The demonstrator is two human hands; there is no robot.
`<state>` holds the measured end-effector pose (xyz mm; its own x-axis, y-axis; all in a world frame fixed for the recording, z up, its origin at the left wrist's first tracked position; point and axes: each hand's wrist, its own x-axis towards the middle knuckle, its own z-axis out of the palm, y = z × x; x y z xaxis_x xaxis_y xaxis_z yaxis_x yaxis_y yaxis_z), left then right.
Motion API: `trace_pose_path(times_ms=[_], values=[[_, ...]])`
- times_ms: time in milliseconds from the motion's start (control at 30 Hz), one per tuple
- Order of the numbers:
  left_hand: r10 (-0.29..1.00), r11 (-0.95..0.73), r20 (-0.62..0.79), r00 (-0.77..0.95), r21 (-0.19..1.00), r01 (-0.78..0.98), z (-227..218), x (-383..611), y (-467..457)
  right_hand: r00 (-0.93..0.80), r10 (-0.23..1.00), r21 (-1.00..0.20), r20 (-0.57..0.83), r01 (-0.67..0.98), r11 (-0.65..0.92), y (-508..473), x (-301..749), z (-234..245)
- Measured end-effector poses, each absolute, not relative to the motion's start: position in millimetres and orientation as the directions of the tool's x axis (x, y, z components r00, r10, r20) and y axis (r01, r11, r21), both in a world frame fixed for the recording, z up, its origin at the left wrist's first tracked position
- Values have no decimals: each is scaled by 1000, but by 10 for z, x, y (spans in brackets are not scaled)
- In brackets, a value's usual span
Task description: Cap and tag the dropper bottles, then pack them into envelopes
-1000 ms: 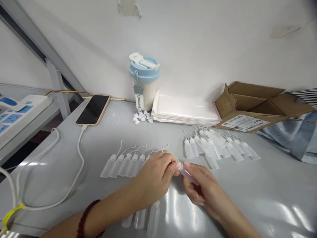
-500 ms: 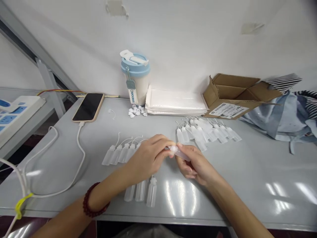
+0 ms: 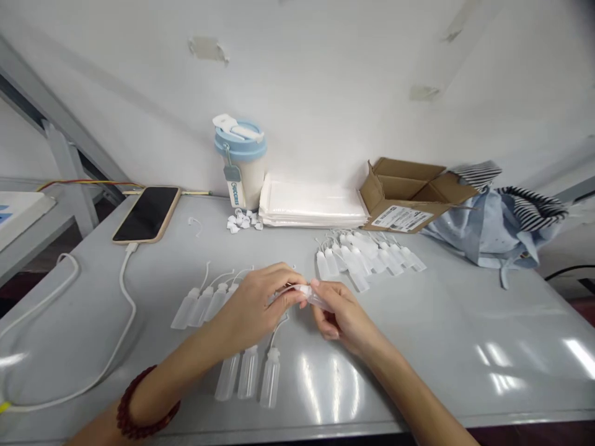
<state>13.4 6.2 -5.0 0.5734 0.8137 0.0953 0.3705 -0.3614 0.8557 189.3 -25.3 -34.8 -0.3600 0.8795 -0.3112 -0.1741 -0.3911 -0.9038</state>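
Left hand pinched nearly shut at the tip of a clear plastic bottle; right hand curled around its body, held just above the table. Bottle looks light, soft, slippery; take it by the body.
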Motion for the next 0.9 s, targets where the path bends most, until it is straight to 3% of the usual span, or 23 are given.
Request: trace_pose_path(times_ms=[233,333,467,700,900], values=[[855,-299,5,518,822,486,77,79,7,-329,914,-967,-238,-9,-255,-243,1797,-227],[854,-280,-12,520,832,479,83,55,3,-375,886,-951,-272,-36,-307,-237,1793,-236],[841,-331,64,537,845,419,43,41,21,-425,849,-915,-314,-102,-390,-218,1791,-289],[874,-221,-53,483,841,493,43,36,53,-342,893,-938,-292,-83,-338,-219,1742,-306],[848,-247,-17,530,871,424,57,41,39,-377,874,-903,-306,-175,-392,-220,1766,-336]])
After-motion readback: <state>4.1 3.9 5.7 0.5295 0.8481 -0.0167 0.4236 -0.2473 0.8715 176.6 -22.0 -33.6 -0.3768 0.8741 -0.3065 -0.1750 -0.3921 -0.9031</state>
